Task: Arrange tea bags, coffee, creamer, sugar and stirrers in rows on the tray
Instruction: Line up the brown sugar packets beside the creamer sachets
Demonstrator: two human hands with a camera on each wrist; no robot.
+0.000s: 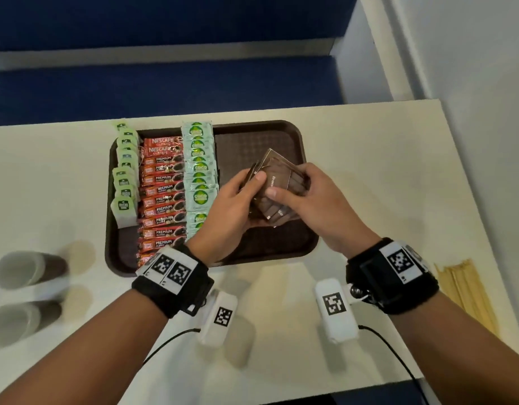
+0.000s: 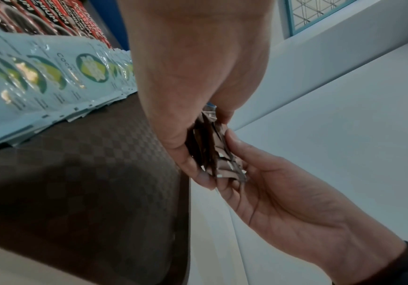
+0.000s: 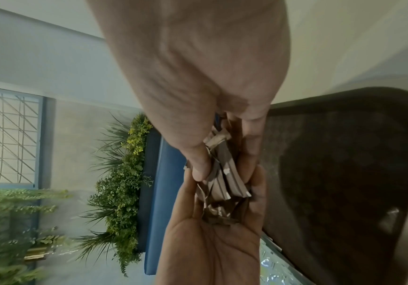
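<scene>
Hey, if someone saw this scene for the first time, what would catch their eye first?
Probably the two hands, left hand and right hand, together gripping a bundle of brown sugar packets above the brown tray. Next, the tray's left half: neat rows of green tea bags, red coffee sachets and pale green creamer packets.

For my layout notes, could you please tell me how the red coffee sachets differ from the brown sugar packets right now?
The red coffee sachets lie in a finished, overlapping row on the dark brown plastic tray; the brown sugar packets are a loose bunch held above it by the left hand and right hand. The coffee sachets are bright red with bold lettering; the sugar packets are plain brown. Both are flat paper-like sachets.
</scene>
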